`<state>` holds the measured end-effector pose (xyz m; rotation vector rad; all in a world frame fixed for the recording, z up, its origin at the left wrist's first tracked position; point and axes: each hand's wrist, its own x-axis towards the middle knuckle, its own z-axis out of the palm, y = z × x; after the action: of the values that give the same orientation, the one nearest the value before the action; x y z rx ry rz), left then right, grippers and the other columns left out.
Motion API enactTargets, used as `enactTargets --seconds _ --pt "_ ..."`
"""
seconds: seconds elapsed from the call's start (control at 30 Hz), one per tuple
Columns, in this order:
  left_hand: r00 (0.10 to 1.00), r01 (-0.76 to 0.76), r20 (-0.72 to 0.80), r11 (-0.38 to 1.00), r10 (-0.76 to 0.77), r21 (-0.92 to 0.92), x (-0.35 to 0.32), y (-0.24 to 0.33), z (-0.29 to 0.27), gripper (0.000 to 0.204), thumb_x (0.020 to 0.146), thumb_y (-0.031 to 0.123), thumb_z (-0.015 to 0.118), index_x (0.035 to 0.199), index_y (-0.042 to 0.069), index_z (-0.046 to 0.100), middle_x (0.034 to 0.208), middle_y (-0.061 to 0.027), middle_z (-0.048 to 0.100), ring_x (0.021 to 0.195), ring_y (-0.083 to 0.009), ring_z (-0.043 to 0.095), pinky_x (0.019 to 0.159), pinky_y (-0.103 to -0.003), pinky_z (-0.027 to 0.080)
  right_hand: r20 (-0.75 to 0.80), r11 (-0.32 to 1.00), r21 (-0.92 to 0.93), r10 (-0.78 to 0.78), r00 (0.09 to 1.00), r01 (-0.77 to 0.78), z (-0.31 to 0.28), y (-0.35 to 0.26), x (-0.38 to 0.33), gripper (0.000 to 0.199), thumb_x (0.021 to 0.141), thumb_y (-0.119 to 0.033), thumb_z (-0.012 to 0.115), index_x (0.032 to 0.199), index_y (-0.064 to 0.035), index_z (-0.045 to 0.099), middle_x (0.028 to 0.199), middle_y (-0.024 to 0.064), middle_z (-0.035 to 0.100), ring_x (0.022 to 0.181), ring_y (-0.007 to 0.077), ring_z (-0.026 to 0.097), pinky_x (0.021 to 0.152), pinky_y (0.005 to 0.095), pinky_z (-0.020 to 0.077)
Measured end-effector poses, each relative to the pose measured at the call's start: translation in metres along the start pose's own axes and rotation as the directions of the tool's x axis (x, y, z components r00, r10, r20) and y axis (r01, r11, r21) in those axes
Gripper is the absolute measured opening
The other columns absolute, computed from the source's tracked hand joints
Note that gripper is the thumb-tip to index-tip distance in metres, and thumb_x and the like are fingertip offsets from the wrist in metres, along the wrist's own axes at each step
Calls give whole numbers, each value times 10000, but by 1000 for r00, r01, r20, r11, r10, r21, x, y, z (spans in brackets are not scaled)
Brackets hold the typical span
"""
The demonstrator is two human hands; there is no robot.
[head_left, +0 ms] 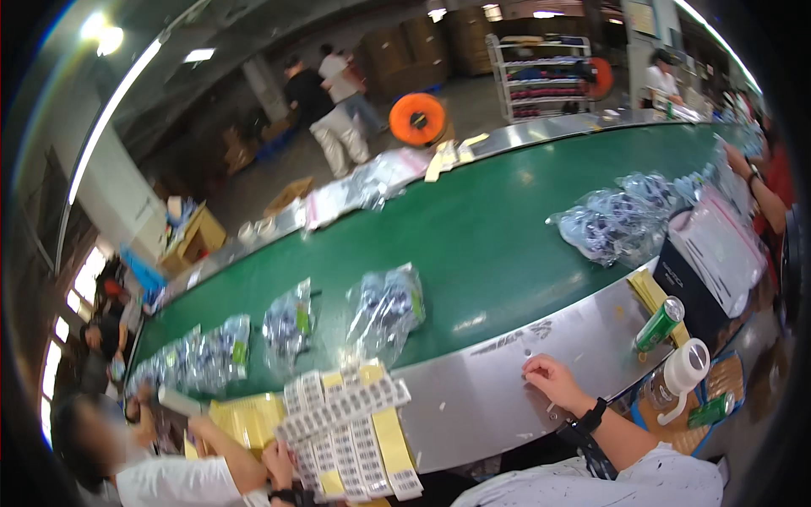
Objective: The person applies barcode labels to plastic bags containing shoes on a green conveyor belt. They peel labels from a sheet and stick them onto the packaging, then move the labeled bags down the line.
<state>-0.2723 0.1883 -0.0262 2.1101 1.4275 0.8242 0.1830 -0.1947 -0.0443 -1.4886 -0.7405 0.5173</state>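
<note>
My left hand [279,465], with a black band at the wrist, is closed at the left edge of several barcode label sheets [342,439]. White label strips and yellow backing overlap in this stack. My right hand [556,383] rests over the metal ledge [473,406], fingers bent and pressed together; anything between the fingertips is too small to make out. A black watch circles that wrist. Beyond the labels, a clear bag of bluish items [387,306] with a green tag lies on the green conveyor belt [473,228]. Another such bag [288,321] is to its left.
A co-worker in white [182,482] sits close on my left, an arm near a yellow tray [249,420]. To the right are a green can [661,324], a dark box [688,279], a white-lidded jug [683,372] and piled bags [612,221]. Another person's arm [760,190] reaches in there.
</note>
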Motion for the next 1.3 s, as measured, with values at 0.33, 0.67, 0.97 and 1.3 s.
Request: enactTargets --seconds 0.33,0.67,0.97,1.3 --pt "931 -208 -273 966 244 154 6 11 2 262 917 172 483 912 -47 625 831 -214 619 795 -347 596 723 -401 461 24 997 13 71 997 -71 2 -7 -4 58 850 22 532 872 16 586 1005 37 545 882 89 520 797 213 418" --pt "955 135 -137 800 -262 -585 4 43 -2 228 961 190 461 796 53 537 697 -1 566 520 -50 503 450 -172 374 48 993 52 101 994 -104 5 -11 -3 61 857 13 536 886 14 590 1010 38 546 919 96 525 826 224 417" --pt "937 249 349 726 -14 -641 -63 230 -42 202 897 122 505 730 13 540 644 -50 555 532 -111 513 487 -237 415 78 959 57 272 959 -277 2 -19 4 72 874 -35 561 914 4 607 906 18 597 825 87 561 774 230 450" --pt "812 98 462 696 358 -711 -97 321 53 138 897 72 550 800 -25 569 661 -49 585 539 -86 531 485 -210 421 690 968 249 -170 703 -10 67 -141 3 116 911 -95 545 970 -11 598 902 15 612 856 105 579 801 259 465"
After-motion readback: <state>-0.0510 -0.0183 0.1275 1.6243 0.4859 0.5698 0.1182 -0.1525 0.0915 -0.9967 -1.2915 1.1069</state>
